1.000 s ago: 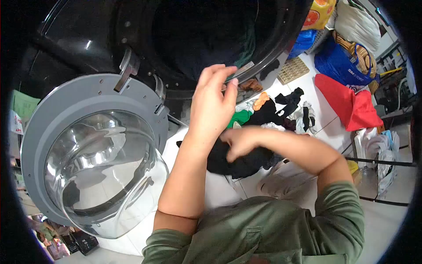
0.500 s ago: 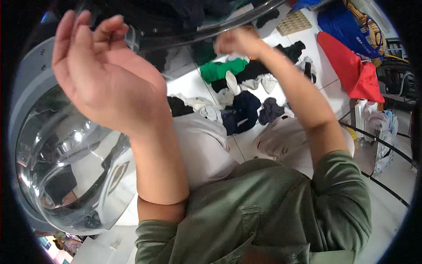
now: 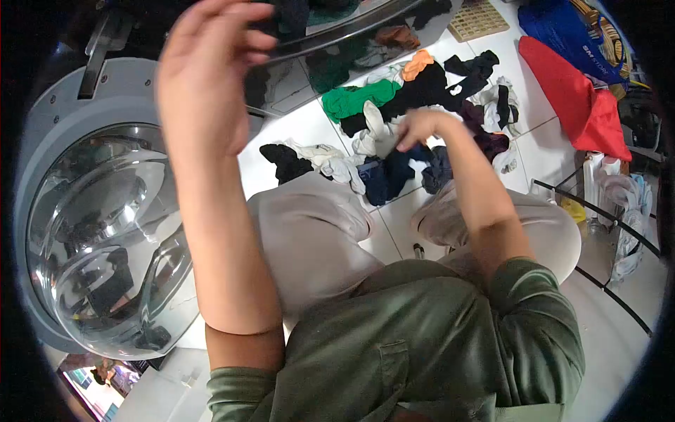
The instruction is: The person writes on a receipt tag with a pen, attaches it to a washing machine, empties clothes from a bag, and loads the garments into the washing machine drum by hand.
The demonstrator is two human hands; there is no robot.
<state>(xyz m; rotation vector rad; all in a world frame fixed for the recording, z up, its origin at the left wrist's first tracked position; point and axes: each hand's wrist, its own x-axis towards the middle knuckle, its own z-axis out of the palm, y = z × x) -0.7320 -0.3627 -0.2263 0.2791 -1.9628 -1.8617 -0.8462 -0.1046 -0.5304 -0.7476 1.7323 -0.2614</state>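
Observation:
My left hand (image 3: 211, 81) is raised beside the dark rim of the washing machine opening (image 3: 330, 43). Its fingers are loosely bent and apart, with nothing seen in them. Lower down, my right hand (image 3: 424, 126) hovers over scattered laundry on the floor, thumb and fingers apart, slightly blurred. Closest to it are a white sock (image 3: 376, 123), a navy garment (image 3: 387, 174) and a dark grey garment (image 3: 437, 171). Around these lie a green cloth (image 3: 358, 100), a large black garment (image 3: 422, 90), an orange piece (image 3: 418, 65) and several white pieces (image 3: 337, 169).
The round clear machine door (image 3: 112, 239) hangs open at left. A red cloth (image 3: 576, 98) and a blue bag (image 3: 573, 42) are at upper right. A beige woven basket (image 3: 478, 21) sits at the top. Black curved rods (image 3: 598, 218) cross the right side.
My right hand has come down from the machine opening to the laundry. My left hand has shifted up and to the right. The orange piece now shows fully on the pile.

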